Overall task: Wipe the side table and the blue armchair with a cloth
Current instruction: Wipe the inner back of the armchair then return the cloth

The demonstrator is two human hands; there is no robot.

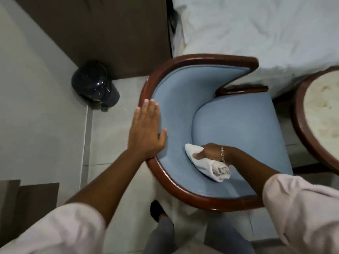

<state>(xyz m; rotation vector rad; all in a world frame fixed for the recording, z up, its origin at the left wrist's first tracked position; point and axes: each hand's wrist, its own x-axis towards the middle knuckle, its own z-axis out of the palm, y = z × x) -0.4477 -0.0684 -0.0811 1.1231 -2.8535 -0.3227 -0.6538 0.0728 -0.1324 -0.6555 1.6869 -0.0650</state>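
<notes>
The blue armchair (pixel 236 129) with a curved dark wooden rim fills the centre of the view, seen from above. My right hand (pixel 207 152) grips a rolled white cloth (pixel 207 163) and presses it against the blue padding of the inner backrest, near the seat cushion's edge. My left hand (pixel 146 129) lies flat, fingers together, on the chair's wooden rim at its left side. The round side table (pixel 300 125), pale-topped with a dark wooden rim, stands at the right edge, partly cut off.
A bed with white sheets (pixel 266 30) runs behind the chair and table. A small black pedal bin (pixel 95 85) stands on the tiled floor to the left, beside a dark brown panel (pixel 102 30). My legs and one shoe (pixel 156 210) are below the chair.
</notes>
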